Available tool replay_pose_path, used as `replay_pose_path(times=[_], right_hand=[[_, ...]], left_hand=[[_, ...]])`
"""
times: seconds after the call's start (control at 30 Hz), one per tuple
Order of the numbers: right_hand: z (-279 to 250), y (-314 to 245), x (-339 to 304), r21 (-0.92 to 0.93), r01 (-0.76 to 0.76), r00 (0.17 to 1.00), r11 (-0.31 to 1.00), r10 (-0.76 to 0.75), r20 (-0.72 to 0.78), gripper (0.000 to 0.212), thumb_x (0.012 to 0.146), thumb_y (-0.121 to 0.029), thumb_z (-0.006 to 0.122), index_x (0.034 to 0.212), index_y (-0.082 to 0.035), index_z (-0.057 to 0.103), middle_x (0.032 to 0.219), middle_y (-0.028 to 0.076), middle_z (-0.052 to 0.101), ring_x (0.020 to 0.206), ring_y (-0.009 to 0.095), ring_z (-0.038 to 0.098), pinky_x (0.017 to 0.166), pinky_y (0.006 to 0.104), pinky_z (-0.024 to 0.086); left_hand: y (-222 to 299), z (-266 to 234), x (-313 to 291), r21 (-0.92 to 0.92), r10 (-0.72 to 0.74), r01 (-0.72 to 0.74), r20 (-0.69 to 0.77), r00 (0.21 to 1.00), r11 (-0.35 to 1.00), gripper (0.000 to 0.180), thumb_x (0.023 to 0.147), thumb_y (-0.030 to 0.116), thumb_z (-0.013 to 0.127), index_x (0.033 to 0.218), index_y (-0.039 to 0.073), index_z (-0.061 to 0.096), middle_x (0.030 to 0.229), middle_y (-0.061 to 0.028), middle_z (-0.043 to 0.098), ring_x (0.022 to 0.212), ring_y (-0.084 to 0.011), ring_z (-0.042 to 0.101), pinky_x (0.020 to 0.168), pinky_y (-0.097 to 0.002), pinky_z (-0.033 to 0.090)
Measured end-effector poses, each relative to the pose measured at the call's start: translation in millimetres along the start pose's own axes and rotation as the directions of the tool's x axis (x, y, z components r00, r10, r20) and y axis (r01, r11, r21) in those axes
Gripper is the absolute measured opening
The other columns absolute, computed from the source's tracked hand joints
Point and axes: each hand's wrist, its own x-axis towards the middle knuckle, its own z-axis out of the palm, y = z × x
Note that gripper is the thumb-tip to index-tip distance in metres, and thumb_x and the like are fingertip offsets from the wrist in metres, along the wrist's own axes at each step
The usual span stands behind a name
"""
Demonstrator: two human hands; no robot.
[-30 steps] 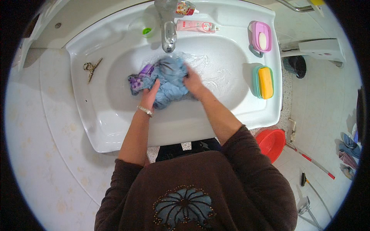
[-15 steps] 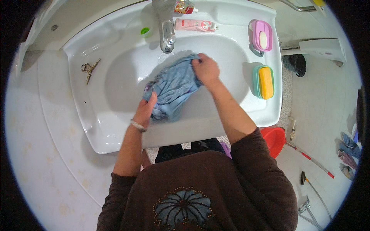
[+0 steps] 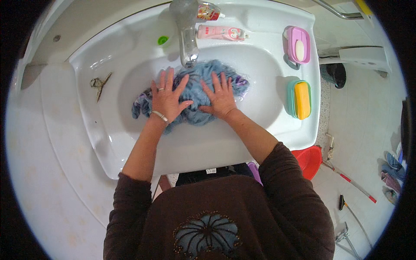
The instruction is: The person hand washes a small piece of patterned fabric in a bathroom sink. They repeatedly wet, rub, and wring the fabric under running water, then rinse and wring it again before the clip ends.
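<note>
A wet, bunched blue cloth (image 3: 197, 93) with purple-patterned ends lies in the bowl of the white sink (image 3: 264, 108), under the tap (image 3: 187, 43). Flat on its left part presses my left hand (image 3: 167, 97), fingers spread, with a ring on one finger and a bracelet at the wrist. On the cloth's right part rests my right hand (image 3: 221, 99), its fingers also fanned out. Neither hand grips the fabric. The part of the cloth beneath my palms is hidden.
A pink tube (image 3: 222, 32) lies behind the tap's right side, near a green-and-clear cap (image 3: 163, 40). Along the right rim sit a pink soap dish (image 3: 298, 32) and a teal dish with a yellow bar (image 3: 303, 100). A patterned hair tie (image 3: 100, 84) lies left. Below right stands a red basin (image 3: 310, 162).
Both hands have let go of the cloth they held up and now press flat on it. The cloth has dropped into the bowl and spread out sideways.
</note>
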Motion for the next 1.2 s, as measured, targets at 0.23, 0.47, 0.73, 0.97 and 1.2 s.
replay_pose_path(times=[0.23,0.47,0.73,0.97,1.2], right_hand=[[-0.3,15.2,9.6,-0.024,0.247,0.952,0.969,-0.238,0.194,0.079,0.062,-0.054,0.073,0.127,-0.015,0.052,0.141,0.015,0.031,0.129,0.039,0.030,0.108,0.0496,0.025],[-0.2,40.9,35.8,-0.002,0.438,0.877,0.899,-0.427,0.222,0.077,0.065,-0.054,0.072,0.127,-0.012,0.052,0.132,0.013,0.042,0.117,0.035,0.043,0.102,0.0456,0.034],[-14.1,33.3,36.2,0.031,0.395,0.894,0.918,-0.392,0.217,0.067,0.073,-0.043,0.069,0.130,-0.015,0.047,0.132,0.010,0.044,0.119,0.032,0.043,0.101,0.0429,0.035],[-19.2,33.9,4.8,0.071,-0.333,0.935,0.940,0.319,0.152,0.053,0.077,-0.031,0.066,0.123,-0.009,0.052,0.109,0.013,0.060,0.104,0.029,0.055,0.090,0.0384,0.043],[-83.6,58.6,-12.6,0.530,-0.559,0.822,0.638,0.508,0.256,0.031,0.071,-0.018,0.064,0.100,-0.006,0.065,0.089,0.014,0.064,0.083,0.024,0.062,0.076,0.0341,0.048]], left_hand=[[9.2,52.6,13.0,-0.014,-0.018,0.023,0.251,0.968,1.000,0.086,0.073,0.055,0.064,0.142,0.015,0.030,0.147,-0.0206,0.020,0.138,-0.0371,0.012,0.109,-0.0567,0.012],[18.6,57.0,27.7,0.109,-0.067,0.016,0.481,0.874,0.994,0.078,0.084,0.065,0.038,0.137,0.008,0.040,0.144,-0.0151,0.028,0.139,-0.0357,0.012,0.108,-0.0594,-0.001],[14.7,62.6,12.6,-0.028,0.015,-0.005,0.365,0.931,1.000,0.068,0.084,0.052,0.052,0.132,0.004,0.044,0.134,-0.0189,0.039,0.132,-0.0386,0.024,0.108,-0.0587,0.009],[31.7,22.4,-54.6,-0.252,-0.036,0.114,0.297,0.954,0.961,0.069,0.076,0.051,0.065,0.126,0.007,0.048,0.140,-0.0219,0.030,0.135,-0.0408,0.022,0.101,-0.0528,0.034],[-1.0,39.5,-84.8,-0.084,0.187,-0.186,0.007,0.982,0.979,0.020,0.075,0.021,0.059,0.085,0.005,0.061,0.092,-0.0119,0.061,0.103,-0.0320,0.054,0.095,-0.0494,0.037]])
